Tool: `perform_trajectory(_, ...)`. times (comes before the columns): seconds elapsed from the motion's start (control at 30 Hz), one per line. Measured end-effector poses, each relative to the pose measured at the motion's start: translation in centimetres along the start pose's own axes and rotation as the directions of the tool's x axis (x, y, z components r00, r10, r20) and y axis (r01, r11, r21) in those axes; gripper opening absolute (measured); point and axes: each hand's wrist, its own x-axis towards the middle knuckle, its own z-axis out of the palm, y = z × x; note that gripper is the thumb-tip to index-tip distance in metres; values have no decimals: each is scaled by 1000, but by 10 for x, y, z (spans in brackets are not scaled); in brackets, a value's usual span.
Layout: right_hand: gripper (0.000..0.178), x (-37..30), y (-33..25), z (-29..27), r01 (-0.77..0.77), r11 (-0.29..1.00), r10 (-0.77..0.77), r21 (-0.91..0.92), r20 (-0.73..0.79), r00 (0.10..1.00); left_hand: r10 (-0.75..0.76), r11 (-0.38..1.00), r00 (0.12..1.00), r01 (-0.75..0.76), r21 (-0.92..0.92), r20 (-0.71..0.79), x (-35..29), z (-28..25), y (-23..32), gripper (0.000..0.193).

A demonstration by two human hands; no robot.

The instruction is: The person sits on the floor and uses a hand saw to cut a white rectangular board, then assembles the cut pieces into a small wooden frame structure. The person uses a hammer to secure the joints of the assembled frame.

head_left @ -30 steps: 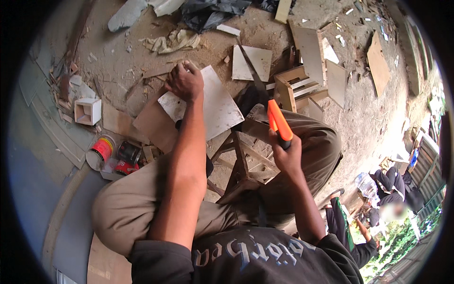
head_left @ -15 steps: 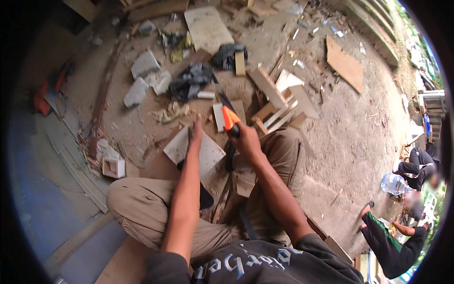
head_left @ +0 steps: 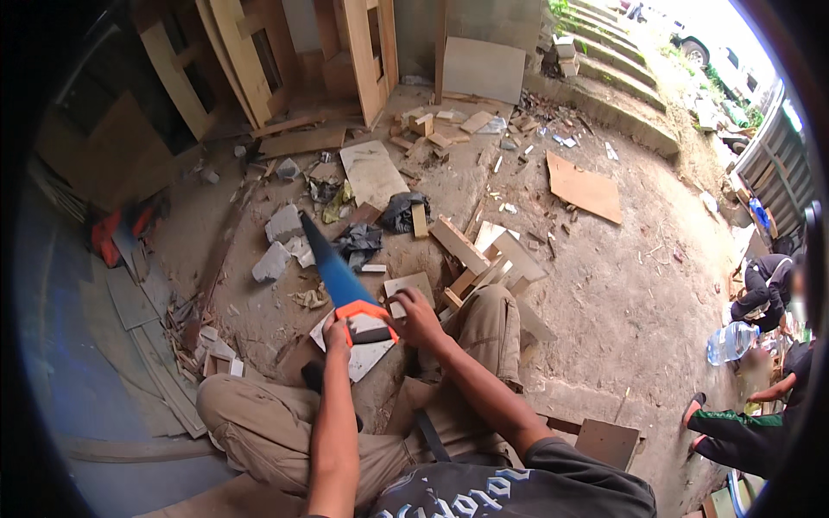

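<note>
A handsaw with a blue blade and an orange and black handle is held over my lap, its blade pointing away and to the left. My left hand is closed on the left edge of the handle. By the handle's right corner is my right hand, fingers bent and apart, not wrapped round the grip. A pale board lies beneath the saw, between my bent legs, partly covered by the handle and my left hand. Just beyond my right hand lies a smaller pale board.
Wood offcuts lie beyond my right knee, near black plastic bags and broken grey blocks. Wooden frames stand at the back. Concrete steps rise far right. Two people and a water jug are at right.
The saw has passed from my right hand's grip into my left hand, and its blade has swung left. My left hand has left the board. The view has tilted up.
</note>
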Motion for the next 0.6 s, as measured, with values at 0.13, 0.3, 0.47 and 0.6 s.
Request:
perform_trajectory(0.13, 56, -22, 107, 39, -621, 783, 617, -35, -84, 783, -7, 993, 983, 28, 113, -182, -8, -16, -34, 21)
perform_trajectory(0.3, 109, -62, 125, 102, -878, 391, 901, -277, 308, 305, -129, 990, 925, 141, 9, -357, -10, -101, -70, 17)
perform_trajectory(0.47, 109, -70, 161, 141, -842, 493, 827, -218, 419, 375, -211, 972, 921, 233, 30, -326, -22, -112, -90, 20)
perform_trajectory(0.6, 97, -45, 145, 157, -801, 573, 710, -173, 594, 379, -124, 982, 949, 158, 100, -289, -14, -112, -82, 23)
